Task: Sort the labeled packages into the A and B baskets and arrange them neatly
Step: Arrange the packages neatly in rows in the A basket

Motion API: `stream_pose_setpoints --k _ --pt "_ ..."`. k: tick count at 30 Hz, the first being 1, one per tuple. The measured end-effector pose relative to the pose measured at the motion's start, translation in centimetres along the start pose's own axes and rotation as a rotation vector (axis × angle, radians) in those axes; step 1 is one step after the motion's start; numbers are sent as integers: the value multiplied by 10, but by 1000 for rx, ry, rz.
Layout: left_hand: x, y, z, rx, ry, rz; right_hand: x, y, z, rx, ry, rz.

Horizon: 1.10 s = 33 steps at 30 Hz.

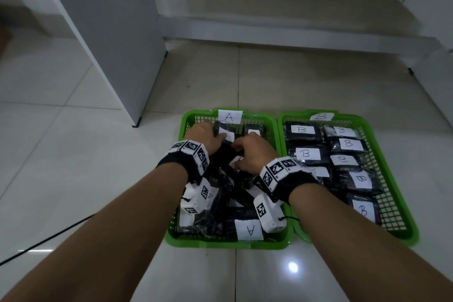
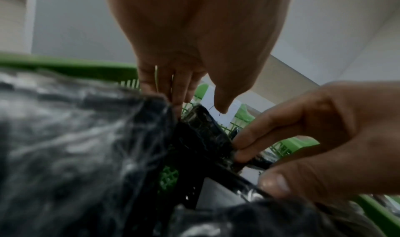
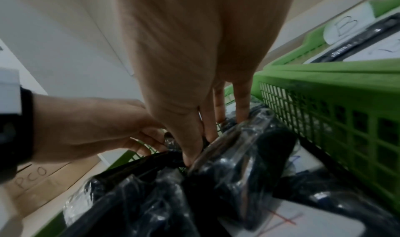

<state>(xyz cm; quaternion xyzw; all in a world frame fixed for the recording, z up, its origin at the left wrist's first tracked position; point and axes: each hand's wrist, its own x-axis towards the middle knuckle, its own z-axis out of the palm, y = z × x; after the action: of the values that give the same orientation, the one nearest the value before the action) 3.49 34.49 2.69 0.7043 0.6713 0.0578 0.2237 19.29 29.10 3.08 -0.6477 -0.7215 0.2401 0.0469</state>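
Observation:
Both hands are inside the green A basket [image 1: 188,117], on the left, among loose black plastic-wrapped packages. My left hand [image 1: 215,135] grips the top of an upright black package [image 2: 203,133], fingers behind it and thumb in front. My right hand [image 1: 239,152] pinches the same package's lower edge between fingers and thumb [image 2: 275,184]. In the right wrist view its fingers [image 3: 207,127] reach down between the packages. A package labelled A [image 1: 248,229] lies at the basket's near end. The B basket [image 1: 362,120] on the right holds several B-labelled packages [image 1: 304,130] in two rows.
The baskets stand side by side on a glossy white tile floor. A grey cabinet panel [image 1: 110,44] rises at the left rear, and a white step or ledge [image 1: 294,32] runs along the back. A black cable [image 1: 49,235] crosses the floor at left.

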Motion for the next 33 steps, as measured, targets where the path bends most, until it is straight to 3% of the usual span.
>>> stream_pose_setpoints --k 4,7,10,15,19,25,27,30,33 --pt "3 0 8 20 -77 -97 -8 7 -3 114 18 -16" --pt "3 -3 10 -57 -53 -135 -9 9 -7 204 -9 8" --pt "3 -4 7 -95 -35 -111 -5 13 -11 311 7 62" --pt "2 4 -7 -101 -222 6 0 14 -13 447 56 114" --pt "8 11 -7 -244 -149 18 3 10 -6 489 3 104" --pt "2 15 -5 -291 -6 42 0 16 -14 518 93 164" --pt "1 13 -14 -523 -24 -39 -2 16 -20 508 188 167" --pt "-1 13 -35 -1122 -149 -238 -6 9 -26 481 233 98" --pt "-9 14 -51 -1248 -266 -236 -4 0 -28 492 340 74"
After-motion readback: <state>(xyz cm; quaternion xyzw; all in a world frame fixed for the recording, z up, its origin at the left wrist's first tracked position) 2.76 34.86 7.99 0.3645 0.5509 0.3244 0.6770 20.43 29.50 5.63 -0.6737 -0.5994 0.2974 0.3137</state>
